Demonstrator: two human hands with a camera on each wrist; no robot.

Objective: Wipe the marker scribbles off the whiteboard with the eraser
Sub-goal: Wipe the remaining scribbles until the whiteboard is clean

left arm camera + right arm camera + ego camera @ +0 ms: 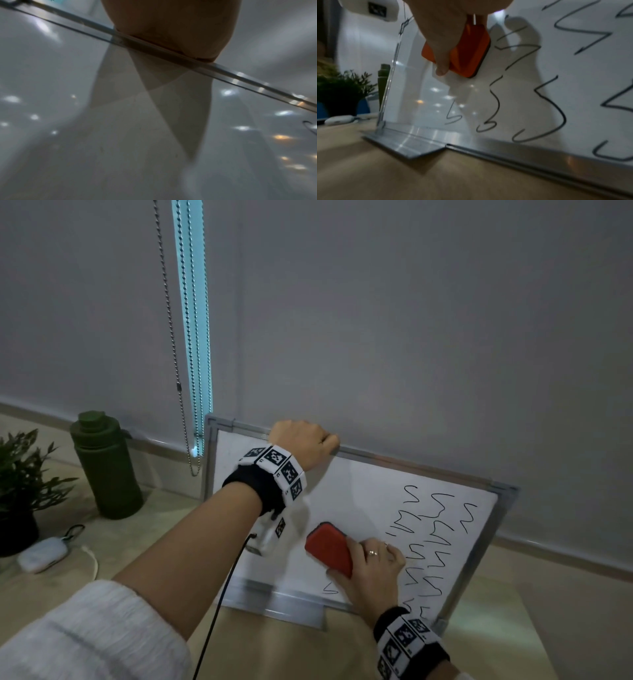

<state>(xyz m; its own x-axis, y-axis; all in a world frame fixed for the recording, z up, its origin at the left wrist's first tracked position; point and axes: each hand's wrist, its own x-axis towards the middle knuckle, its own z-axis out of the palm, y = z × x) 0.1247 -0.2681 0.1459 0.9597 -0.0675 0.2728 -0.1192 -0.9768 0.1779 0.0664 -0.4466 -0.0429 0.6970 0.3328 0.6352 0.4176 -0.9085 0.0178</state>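
Note:
A whiteboard point(346, 494) in a metal frame leans against the wall on the desk. Black marker scribbles point(435, 532) cover its right half; its left half is bare. My right hand point(371, 566) grips a red eraser point(329, 547) and presses it flat on the board at the left edge of the scribbles. In the right wrist view the eraser point(467, 54) sits under my fingers point(441, 70), with the scribbles point(544, 97) to its right and below. My left hand point(306, 441) curls over the board's top edge point(171, 52) and holds it.
A green bottle point(104, 463) and a potted plant point(24, 484) stand left of the board. A small white case point(42, 554) with a cord lies near them. Bead chains point(181, 354) hang from the blind. The board's metal tray point(412, 146) juts onto the wooden desk point(402, 175).

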